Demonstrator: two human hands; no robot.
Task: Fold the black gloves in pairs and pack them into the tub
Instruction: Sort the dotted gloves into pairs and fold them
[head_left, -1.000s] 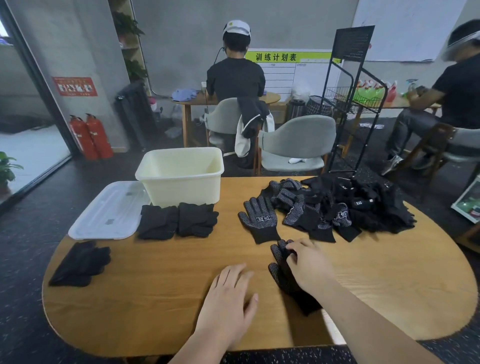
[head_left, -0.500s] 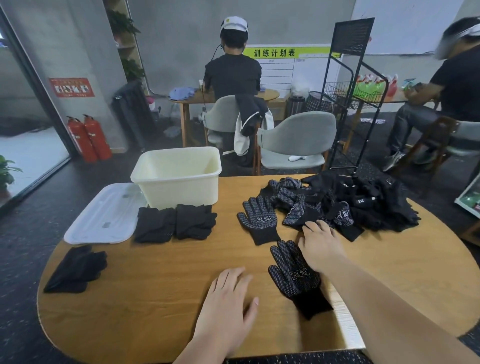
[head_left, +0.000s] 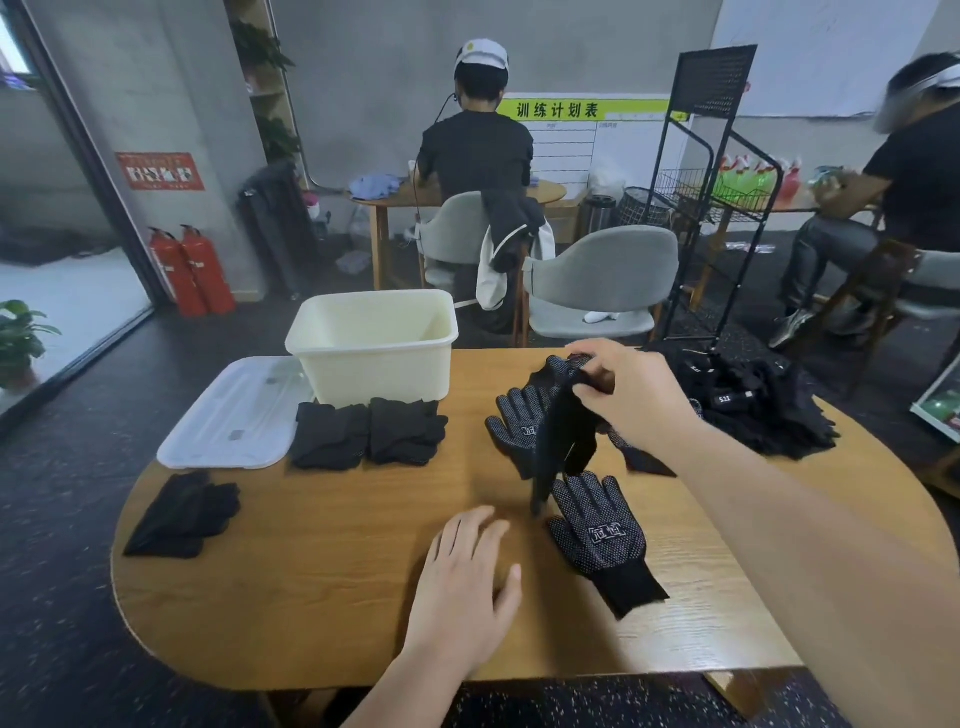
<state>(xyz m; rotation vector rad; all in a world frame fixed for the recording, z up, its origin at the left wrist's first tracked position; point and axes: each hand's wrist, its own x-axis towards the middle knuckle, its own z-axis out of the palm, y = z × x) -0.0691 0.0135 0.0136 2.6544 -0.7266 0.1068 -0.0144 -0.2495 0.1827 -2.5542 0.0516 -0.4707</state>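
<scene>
Right hand (head_left: 631, 400) fingers (head_left: 589, 383) pinch one black glove (head_left: 563, 436) so it dangles mid-frame over the desk (head_left: 311, 597). Its tip hangs beside a flat dotted glove (head_left: 602, 540). Left hand (head_left: 467, 571) lies flat at lower centre, fingers loosely together. The cream tub (head_left: 374, 364) at upper centre is open, can't see its bottom. The lid (head_left: 234, 415) is at its left, folded pairs (head_left: 369, 431) are in front, and the loose pile (head_left: 769, 410) hugs the right edge.

There is only one camera — it sits on the person's head and looks forward and down. The wooden table (head_left: 311, 597) fills the lower half of the frame, very near. The grey wall (head_left: 374, 78) sits far off along the top — a wide view.
</scene>
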